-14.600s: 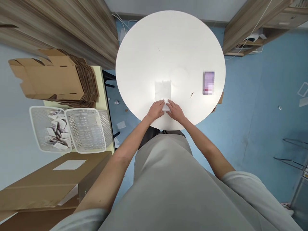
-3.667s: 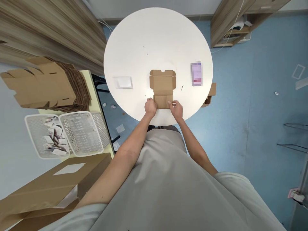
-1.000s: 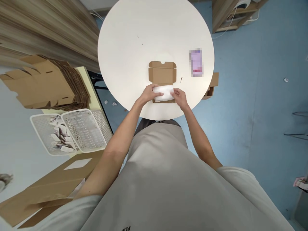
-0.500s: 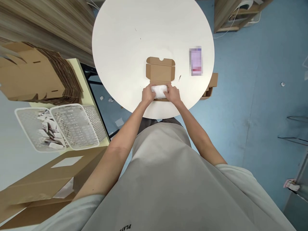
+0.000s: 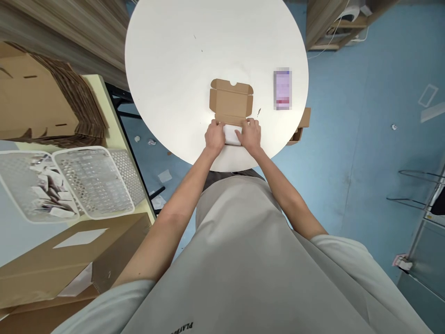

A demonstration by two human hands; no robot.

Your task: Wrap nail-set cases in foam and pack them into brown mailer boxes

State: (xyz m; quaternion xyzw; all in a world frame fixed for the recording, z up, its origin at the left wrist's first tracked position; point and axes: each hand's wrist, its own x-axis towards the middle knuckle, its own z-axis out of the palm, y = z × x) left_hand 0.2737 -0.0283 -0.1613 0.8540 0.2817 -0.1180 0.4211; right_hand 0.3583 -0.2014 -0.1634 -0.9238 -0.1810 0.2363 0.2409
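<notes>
A small brown cardboard box (image 5: 232,103) lies on the round white table with its lid folded back, away from me. In its near part sits a white wrapped packet (image 5: 232,136), low between the sides. My left hand (image 5: 214,137) is closed around the left side of the box, fingers curled at the hinge corner. On the right side, my right hand (image 5: 251,136) grips the box, its thumb reaching over the packet's right end. Both hands cover the side walls, so the exact finger contact is partly hidden.
A blurred purple item (image 5: 282,89) lies on the table (image 5: 167,60) to the right. At left are flattened cardboard boxes (image 5: 38,97), white baskets (image 5: 93,181) and a large carton (image 5: 79,250). An open carton (image 5: 299,130) stands below the table's right edge.
The white packet has gone lower into the box, and more of it is covered at the ends. My hands have shifted from its ends to the box's sides. The view has moved slightly.
</notes>
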